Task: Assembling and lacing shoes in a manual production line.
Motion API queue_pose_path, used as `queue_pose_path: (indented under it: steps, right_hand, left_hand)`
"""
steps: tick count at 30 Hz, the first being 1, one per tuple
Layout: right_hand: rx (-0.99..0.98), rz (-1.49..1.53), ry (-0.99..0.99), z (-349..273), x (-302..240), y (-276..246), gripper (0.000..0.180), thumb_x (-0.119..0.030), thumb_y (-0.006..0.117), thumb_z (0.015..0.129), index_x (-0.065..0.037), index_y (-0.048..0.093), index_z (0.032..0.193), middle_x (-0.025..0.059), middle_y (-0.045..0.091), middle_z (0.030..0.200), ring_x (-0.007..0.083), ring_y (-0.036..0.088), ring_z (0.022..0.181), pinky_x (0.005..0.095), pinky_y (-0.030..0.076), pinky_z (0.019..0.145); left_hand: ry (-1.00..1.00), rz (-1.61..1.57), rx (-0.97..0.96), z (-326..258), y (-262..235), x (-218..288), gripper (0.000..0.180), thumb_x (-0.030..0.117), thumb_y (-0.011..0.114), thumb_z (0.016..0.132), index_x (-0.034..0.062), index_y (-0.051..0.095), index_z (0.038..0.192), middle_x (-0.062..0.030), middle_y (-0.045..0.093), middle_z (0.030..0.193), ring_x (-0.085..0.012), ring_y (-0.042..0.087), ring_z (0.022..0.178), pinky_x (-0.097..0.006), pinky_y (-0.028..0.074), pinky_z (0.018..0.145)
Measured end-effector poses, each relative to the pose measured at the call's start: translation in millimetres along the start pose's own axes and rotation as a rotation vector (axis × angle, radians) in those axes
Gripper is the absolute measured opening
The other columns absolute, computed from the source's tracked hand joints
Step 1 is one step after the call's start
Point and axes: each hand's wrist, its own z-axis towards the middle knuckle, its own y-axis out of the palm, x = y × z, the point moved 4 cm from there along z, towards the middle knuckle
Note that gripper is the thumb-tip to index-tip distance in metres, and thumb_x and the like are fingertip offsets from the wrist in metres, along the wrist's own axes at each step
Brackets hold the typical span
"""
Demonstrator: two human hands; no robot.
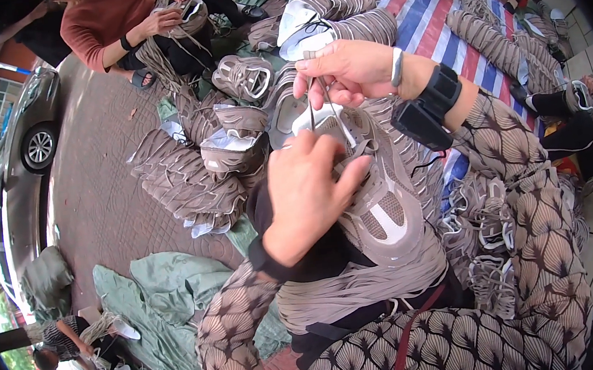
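Observation:
A grey-beige running shoe rests on my lap, toe toward me. Above its collar, my right hand pinches a flat grey shoelace, pulling strands upward. My left hand lies at the near left of the shoe opening, its curled fingers on the lower lace strand and its thumb stretched over the lacing. Motion slightly blurs those fingers, and the fingertips are partly hidden. Across my lap, below the toe, hangs a thick bundle of loose grey laces.
Stacked grey shoes lie on the paving to the left; more shoes sit at the right. A striped tarp spreads beyond, and a green sheet at the lower left. A person handles a shoe at the far left, near a parked car.

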Motion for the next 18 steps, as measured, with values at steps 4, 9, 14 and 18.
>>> queue_pose_path:
  steps: [4,9,14,18]
  right_hand:
    - [-0.012,-0.002,0.002,-2.0,0.4,0.1,0.033,-0.029,0.048,0.098,0.002,0.059,0.102,0.0062,0.064,0.074,0.0034,0.047,0.045,0.0181,0.035,0.036]
    - [-0.003,-0.017,-0.008,-4.6,2.0,-1.5,0.034,-0.029,0.048,0.098,0.002,0.06,0.1,0.0062,0.065,0.073,0.0043,0.049,0.044,0.0188,0.038,0.037]
    - [-0.001,-0.033,-0.025,-6.5,0.8,0.4,0.033,-0.028,0.046,0.099,0.002,0.061,0.099,0.0058,0.064,0.072,0.0068,0.055,0.048,0.0214,0.046,0.042]
    - [-0.003,0.036,-0.027,-2.1,4.5,-4.3,0.032,-0.027,0.046,0.099,0.001,0.061,0.097,0.0062,0.064,0.072,0.0111,0.061,0.056,0.0245,0.052,0.052]
  left_hand:
    - [-0.001,0.08,-0.105,7.1,14.5,5.4,0.021,0.024,0.071,0.072,0.0085,0.056,0.069,-0.0082,0.053,0.072,-0.0272,0.055,0.068,-0.04,0.038,0.065]
    - [0.095,0.381,-0.034,4.9,0.4,9.8,0.014,0.011,0.064,0.066,0.0089,0.051,0.069,-0.0066,0.05,0.067,-0.0256,0.052,0.063,-0.038,0.036,0.063]
    - [0.081,0.446,0.079,15.2,0.1,4.5,0.011,0.012,0.061,0.071,0.0086,0.051,0.073,-0.0072,0.049,0.07,-0.0266,0.053,0.067,-0.039,0.035,0.066]
    - [0.041,-0.024,-0.079,2.5,0.1,16.3,0.02,0.02,0.067,0.074,0.0061,0.061,0.088,-0.009,0.056,0.093,-0.0261,0.053,0.092,-0.034,0.038,0.077]
